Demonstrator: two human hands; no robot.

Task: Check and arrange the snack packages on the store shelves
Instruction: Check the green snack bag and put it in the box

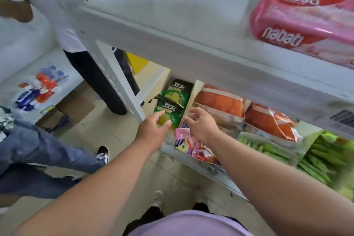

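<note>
The left hand (153, 130) is reaching into the lower shelf (193, 161) with its grip partly spread, thumb out to the right and fingers bending over the near edge of the front green packet (168, 115). The fingers seem to be touching its lower part, but I cannot tell whether they are actually closing on it. The right hand (203, 124) is hovering just beside it, grip wide and loose, fingers spread and holding nothing, above the open box of small sweets (191, 147).

The coming move seems to turn on the green packets. They are lying straight ahead of the left hand and slightly to the left of the right hand, so the left hand is the nearer one. Two green packets are showing, the second one (178, 90) sitting directly behind the first and deeper in the shelf. Both are standing roughly upright, leaning back, with their long axes running up and away from the person. A pale cardboard divider (193, 97) is standing between them and the goods to the right.

Further right, at least two orange packages (268, 120) are lying on the same shelf, with a blurred stack of green packs (316, 155) beyond; their number cannot be counted. On the shelf above, one pink Nabati pack (302, 19) is resting. To the left, two other people are standing in the aisle.
</note>
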